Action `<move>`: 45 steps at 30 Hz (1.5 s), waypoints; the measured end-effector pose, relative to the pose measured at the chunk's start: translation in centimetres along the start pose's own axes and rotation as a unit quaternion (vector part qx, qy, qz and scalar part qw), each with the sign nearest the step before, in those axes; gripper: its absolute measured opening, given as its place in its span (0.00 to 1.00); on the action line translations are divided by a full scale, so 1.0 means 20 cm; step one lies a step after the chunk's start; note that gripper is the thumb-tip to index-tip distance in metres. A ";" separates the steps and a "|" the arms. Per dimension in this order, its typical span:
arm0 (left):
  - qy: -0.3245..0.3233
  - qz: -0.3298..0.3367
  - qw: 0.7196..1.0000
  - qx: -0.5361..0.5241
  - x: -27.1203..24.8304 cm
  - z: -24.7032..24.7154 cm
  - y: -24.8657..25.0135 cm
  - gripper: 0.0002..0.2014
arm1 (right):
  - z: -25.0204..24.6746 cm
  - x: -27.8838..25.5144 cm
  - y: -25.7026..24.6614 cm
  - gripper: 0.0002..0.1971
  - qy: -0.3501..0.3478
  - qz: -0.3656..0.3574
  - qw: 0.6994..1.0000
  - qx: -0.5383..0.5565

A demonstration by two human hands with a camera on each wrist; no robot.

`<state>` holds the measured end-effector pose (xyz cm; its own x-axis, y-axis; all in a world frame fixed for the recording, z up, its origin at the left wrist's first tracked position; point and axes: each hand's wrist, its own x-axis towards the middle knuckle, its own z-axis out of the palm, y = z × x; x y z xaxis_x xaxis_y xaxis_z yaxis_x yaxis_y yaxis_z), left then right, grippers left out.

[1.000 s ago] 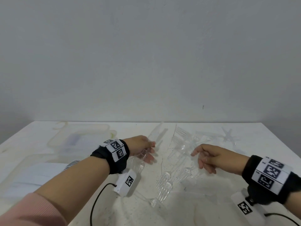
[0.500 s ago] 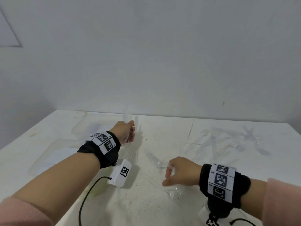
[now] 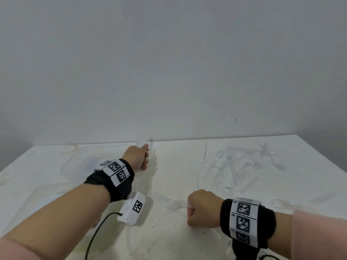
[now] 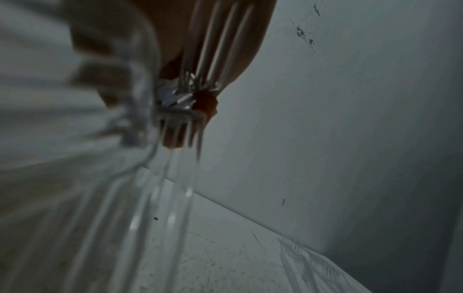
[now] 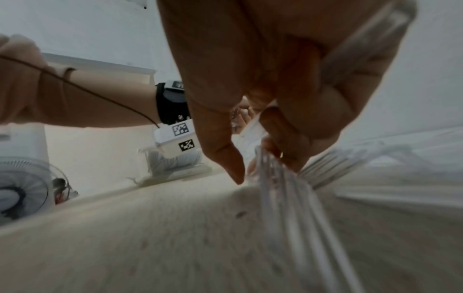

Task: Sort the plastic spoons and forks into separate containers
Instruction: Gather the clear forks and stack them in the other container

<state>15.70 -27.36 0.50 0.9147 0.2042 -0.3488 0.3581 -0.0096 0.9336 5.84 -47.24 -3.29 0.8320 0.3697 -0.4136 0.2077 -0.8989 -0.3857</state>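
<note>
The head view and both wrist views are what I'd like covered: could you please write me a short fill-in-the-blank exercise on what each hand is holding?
1. The left hand grips a bundle of clear plastic ____.
2. The bundle of clear forks is held with its tines pointing ____, toward the table.
3. The right hand is curled round more clear ____.
4. Loose clear cutlery lies on the person's ____ side of the table.

Missing words: forks; down; cutlery; right
</note>
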 end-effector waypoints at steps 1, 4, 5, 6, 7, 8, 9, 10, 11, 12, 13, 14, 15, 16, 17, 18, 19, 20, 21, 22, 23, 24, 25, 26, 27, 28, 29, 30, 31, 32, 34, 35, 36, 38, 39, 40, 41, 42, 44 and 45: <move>-0.006 -0.001 1.000 0.004 0.01 0.01 0.00 0.13 | 0.01 -0.01 0.00 0.05 0.010 -0.010 1.000 -0.010; -0.030 -0.003 0.999 0.015 0.04 0.06 0.01 0.13 | 0.00 -0.04 0.00 0.09 0.030 -0.010 0.999 -0.014; -0.038 -0.003 0.999 0.022 0.04 0.08 0.01 0.13 | -0.01 -0.04 0.00 0.10 0.032 -0.004 0.999 -0.011; -0.047 -0.003 0.998 0.031 0.05 0.09 0.01 0.12 | -0.02 -0.05 0.01 0.07 0.036 -0.002 0.999 -0.007; -0.056 -0.004 0.998 0.042 0.06 0.11 0.01 0.11 | -0.03 -0.05 0.02 0.09 0.040 0.001 0.999 0.001; -0.065 -0.007 0.996 0.054 0.06 0.12 0.02 0.10 | -0.05 -0.07 0.03 0.13 0.042 0.011 0.999 0.016; -0.075 -0.009 0.995 0.067 0.07 0.14 0.02 0.10 | -0.07 -0.08 0.05 0.16 0.048 0.017 0.998 0.037; -0.087 -0.011 0.993 0.081 0.07 0.16 0.03 0.09 | -0.10 -0.10 0.08 0.16 0.056 0.025 0.996 0.063; -0.098 -0.013 0.990 0.098 0.07 0.19 0.03 0.09 | -0.14 -0.12 0.10 0.16 0.065 0.029 0.993 0.090; -0.108 -0.012 0.988 0.115 0.06 0.22 0.04 0.08 | -0.18 -0.15 0.14 0.14 0.075 0.034 0.990 0.117; -0.118 -0.010 0.984 0.131 0.06 0.25 0.04 0.09 | -0.21 -0.18 0.19 0.13 0.088 0.045 0.985 0.142; -0.129 -0.006 0.981 0.145 0.05 0.29 0.04 0.09 | -0.25 -0.21 0.24 0.14 0.103 0.059 0.980 0.158; -0.143 -0.002 0.977 0.158 0.03 0.33 0.04 0.10 | -0.29 -0.25 0.30 0.15 0.120 0.072 0.976 0.164; -0.158 0.001 0.973 0.170 0.02 0.37 0.03 0.11 | -0.33 -0.29 0.37 0.16 0.136 0.080 0.974 0.162; -0.174 0.004 0.968 0.181 0.00 0.42 0.03 0.12 | -0.37 -0.33 0.44 0.15 0.144 0.084 0.973 0.162; -0.189 0.006 0.963 0.191 -0.02 0.47 0.02 0.13 | -0.40 -0.38 0.51 0.14 0.146 0.086 0.972 0.163; -0.203 0.009 0.958 0.200 -0.04 0.51 0.01 0.13 | -0.43 -0.42 0.59 0.12 0.145 0.094 0.971 0.163; -0.218 0.013 0.953 0.211 -0.06 0.56 0.01 0.13 | -0.46 -0.47 0.68 0.10 0.143 0.108 0.971 0.157; -0.232 0.018 0.947 0.223 -0.08 0.60 0.00 0.12 | -0.47 -0.52 0.76 0.08 0.137 0.128 0.971 0.145; -0.247 0.023 0.940 0.233 -0.10 0.65 0.00 0.12 | -0.48 -0.57 0.84 0.07 0.127 0.151 0.971 0.133; -0.261 0.026 0.934 0.242 -0.11 0.69 -0.01 0.13 | -0.48 -0.61 0.91 0.06 0.117 0.173 0.970 0.121; -0.273 0.028 0.929 0.249 -0.13 0.72 -0.01 0.13 | -0.47 -0.65 0.96 0.06 0.110 0.193 0.969 0.104; -0.284 0.029 0.923 0.256 -0.14 0.76 -0.02 0.13 | -0.46 -0.67 1.01 0.06 0.108 0.211 0.968 0.086; -0.294 0.031 0.918 0.263 -0.15 0.79 -0.02 0.13 | -0.45 -0.70 1.04 0.05 0.106 0.226 0.966 0.069; -0.303 0.032 0.913 0.270 -0.16 0.82 -0.02 0.13 | -0.43 -0.71 1.06 0.04 0.101 0.235 0.965 0.054; -0.311 0.035 0.909 0.276 -0.17 0.85 -0.03 0.13 | -0.41 -0.71 1.07 0.05 0.095 0.240 0.965 0.039; -0.317 0.038 0.905 0.282 -0.18 0.88 -0.03 0.14 | -0.40 -0.71 1.07 0.07 0.091 0.240 0.966 0.031; -0.323 0.041 0.900 0.289 -0.18 0.90 -0.03 0.14 | -0.38 -0.70 1.07 0.08 0.092 0.237 0.967 0.031; -0.328 0.045 0.896 0.295 -0.19 0.92 -0.04 0.14 | -0.37 -0.69 1.07 0.10 0.096 0.232 0.967 0.034; -0.332 0.048 0.893 0.301 -0.20 0.94 -0.04 0.14 | -0.36 -0.67 1.06 0.12 0.101 0.225 0.968 0.033; -0.337 0.050 0.889 0.306 -0.21 0.97 -0.05 0.14 | -0.35 -0.62 1.04 0.16 0.107 0.209 0.972 0.033; -0.337 0.049 0.889 0.306 -0.21 0.98 -0.05 0.14 | -0.34 -0.59 1.03 0.18 0.106 0.199 0.974 0.035; -0.336 0.047 0.890 0.304 -0.22 0.99 -0.06 0.14 | -0.34 -0.57 1.02 0.20 0.102 0.189 0.976 0.041; -0.333 0.045 0.893 0.300 -0.22 0.99 -0.06 0.14 | -0.34 -0.52 1.00 0.21 0.085 0.167 0.981 0.056; -0.331 0.046 0.894 0.299 -0.22 0.98 -0.06 0.14 | -0.33 -0.50 1.00 0.20 0.076 0.158 0.983 0.052; -0.330 0.047 0.894 0.298 -0.22 0.98 -0.06 0.14 | -0.32 -0.49 0.99 0.18 0.071 0.152 0.985 0.042; -0.330 0.048 0.894 0.298 -0.22 0.97 -0.07 0.14 | -0.32 -0.48 0.99 0.13 0.074 0.148 0.986 0.028; -0.331 0.047 0.894 0.298 -0.21 0.95 -0.07 0.14 | -0.31 -0.47 0.99 0.07 0.079 0.145 0.986 0.018; -0.333 0.044 0.893 0.299 -0.21 0.92 -0.09 0.15 | -0.30 -0.46 1.01 0.11 0.092 0.131 0.987 0.032; -0.333 0.042 0.893 0.300 -0.21 0.90 -0.10 0.15 | -0.30 -0.46 1.02 0.15 0.097 0.124 0.986 0.048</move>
<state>14.58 -45.82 -1.34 0.7803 -0.4477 -0.4367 0.1359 -0.5601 0.8172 5.62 -70.43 -2.39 0.9359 0.0805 -0.3430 -0.0567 -0.9264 -0.3722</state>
